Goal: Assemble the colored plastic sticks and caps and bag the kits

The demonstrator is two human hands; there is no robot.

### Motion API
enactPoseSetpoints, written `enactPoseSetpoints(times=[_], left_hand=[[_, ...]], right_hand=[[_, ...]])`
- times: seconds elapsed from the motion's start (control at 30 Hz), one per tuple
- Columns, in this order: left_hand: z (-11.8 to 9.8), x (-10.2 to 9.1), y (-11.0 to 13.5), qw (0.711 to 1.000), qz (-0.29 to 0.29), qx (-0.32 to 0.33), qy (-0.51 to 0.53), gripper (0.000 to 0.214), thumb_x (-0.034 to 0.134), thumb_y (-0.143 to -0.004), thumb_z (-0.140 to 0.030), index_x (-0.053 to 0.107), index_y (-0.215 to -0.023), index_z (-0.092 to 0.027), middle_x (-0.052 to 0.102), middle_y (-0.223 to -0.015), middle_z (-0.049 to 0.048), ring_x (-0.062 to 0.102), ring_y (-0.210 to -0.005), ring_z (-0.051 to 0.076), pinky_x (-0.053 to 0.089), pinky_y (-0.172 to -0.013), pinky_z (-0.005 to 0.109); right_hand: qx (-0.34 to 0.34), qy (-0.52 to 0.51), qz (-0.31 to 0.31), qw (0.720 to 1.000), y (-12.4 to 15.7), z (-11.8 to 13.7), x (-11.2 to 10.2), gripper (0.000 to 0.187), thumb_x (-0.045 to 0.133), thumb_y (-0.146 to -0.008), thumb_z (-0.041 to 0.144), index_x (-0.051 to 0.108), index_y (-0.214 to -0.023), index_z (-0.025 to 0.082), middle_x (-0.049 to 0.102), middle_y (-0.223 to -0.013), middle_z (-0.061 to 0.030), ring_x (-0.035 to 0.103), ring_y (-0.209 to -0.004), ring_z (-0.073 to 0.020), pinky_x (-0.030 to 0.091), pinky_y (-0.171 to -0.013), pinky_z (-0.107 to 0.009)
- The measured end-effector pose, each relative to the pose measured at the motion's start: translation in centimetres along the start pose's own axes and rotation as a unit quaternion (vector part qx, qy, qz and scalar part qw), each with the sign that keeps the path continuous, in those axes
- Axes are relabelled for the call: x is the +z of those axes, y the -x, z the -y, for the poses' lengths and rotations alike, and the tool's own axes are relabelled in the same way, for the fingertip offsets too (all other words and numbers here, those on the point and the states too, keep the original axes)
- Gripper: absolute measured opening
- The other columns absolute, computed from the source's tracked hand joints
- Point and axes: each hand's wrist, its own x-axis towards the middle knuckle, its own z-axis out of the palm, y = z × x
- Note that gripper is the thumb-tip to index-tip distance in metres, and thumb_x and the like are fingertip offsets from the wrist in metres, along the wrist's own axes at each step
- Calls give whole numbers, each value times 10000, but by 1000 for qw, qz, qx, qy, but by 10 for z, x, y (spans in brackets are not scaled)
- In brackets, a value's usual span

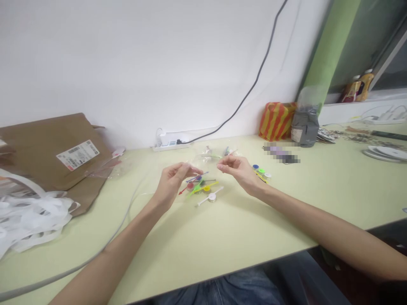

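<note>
My left hand [173, 183] is raised over the table with its fingers pinched together. Something clear seems to show at its fingertips, too faint to name. Across a small gap, my right hand [241, 171] is also pinched, and what it holds, if anything, is hidden. Between and below the hands lie several coloured plastic arrow spinners with round bases: a white spinner [212, 197], a yellow spinner [206, 188], a red spinner [190, 186], plus green, blue and dark ones. Beside my right wrist are small round pieces: a blue piece [255, 167], a green piece [261, 170] and a white piece [268, 175].
Behind the hands lie clear plastic bags [211, 156] with coloured parts. A power strip [170, 146] with a black cable [241, 101] sits by the wall. Brown packaging [41, 140] and white strips [34, 220] occupy the left; a striped bag [276, 120] and grey bag [304, 127] stand right.
</note>
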Motion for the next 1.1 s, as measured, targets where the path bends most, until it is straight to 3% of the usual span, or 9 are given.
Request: enactPoseSetpoints(times=[0.17, 0.33, 0.47, 0.6, 0.7, 0.83, 0.93, 1.03, 1.1], left_hand=[[-1, 0, 0, 997, 19, -33, 63, 333, 625, -920, -470, 735, -832, -169, 767, -985, 113, 714, -968, 267, 512, -970, 439], [-3, 0, 2, 988, 48, -77, 128, 308, 631, -920, -463, 669, -820, -174, 740, -1169, 130, 670, -1157, 312, 471, -1033, 445], [-8, 1, 4, 978, 55, -111, 169, 304, 629, -923, -444, 592, -777, -180, 717, -1235, 116, 650, -1203, 312, 474, -1032, 444], [-10, 2, 5, 971, 62, -127, 194, 312, 611, -937, -414, 549, -744, -177, 688, -1291, 115, 628, -1235, 318, 481, -1019, 442], [-10, 3, 6, 967, 69, -132, 209, 265, 608, -943, -388, 554, -782, -185, 678, -1311, 102, 627, -1238, 314, 486, -1003, 428], [-6, 4, 6, 971, 71, -127, 190, 214, 617, -938, -383, 592, -847, -191, 671, -1324, 96, 626, -1238, 316, 483, -994, 417], [-3, 2, 2, 981, 43, -98, 164, 303, 570, -947, -498, 639, -964, -204, 684, -1302, 100, 634, -1224, 316, 466, -1020, 432], [-2, -2, -2, 989, 8, -47, 142, 590, 389, -948, -695, 615, -1205, -214, 690, -1285, 131, 664, -1168, 318, 466, -1010, 472], [-3, -3, -3, 996, -19, -13, 84, 626, 426, -927, -708, 599, -1259, -206, 720, -1218, 143, 698, -1083, 313, 492, -954, 468]], right_hand=[[1, -42, -9, 999, 1, 2, 1, 399, 827, -726, 419, 670, -1009, 185, 712, -1046, -87, 678, -958, -206, 506, -843, -344], [13, -53, 34, 998, 1, 1, -1, 451, 801, -759, 445, 652, -1089, 177, 746, -987, -110, 722, -891, -228, 531, -735, -336], [26, -46, 57, 997, 1, -2, -2, 418, 785, -772, 450, 690, -1059, 161, 743, -903, -88, 696, -797, -192, 498, -657, -302], [41, -18, 70, 997, 1, 0, -2, 389, 745, -815, 465, 717, -1048, 155, 589, -623, 26, 526, -584, -110, 415, -579, -267], [45, -22, 86, 995, 3, 2, -1, 352, 736, -824, 485, 711, -968, 164, 546, -638, 42, 443, -550, -88, 380, -573, -263], [23, -53, 110, 992, 5, 3, 1, 340, 749, -816, 489, 631, -747, 178, 566, -670, 26, 498, -624, -102, 426, -669, -274], [0, -49, 57, 997, 4, 4, 2, 325, 791, -778, 461, 628, -743, 183, 641, -723, -3, 582, -717, -135, 468, -735, -295], [-40, -40, -22, 998, 3, 6, 2, 316, 812, -759, 444, 633, -774, 184, 727, -829, -53, 666, -807, -181, 518, -807, -346], [-70, -43, -35, 996, 3, 7, 1, 300, 795, -784, 439, 634, -792, 185, 754, -881, -77, 702, -860, -204, 536, -859, -378]])
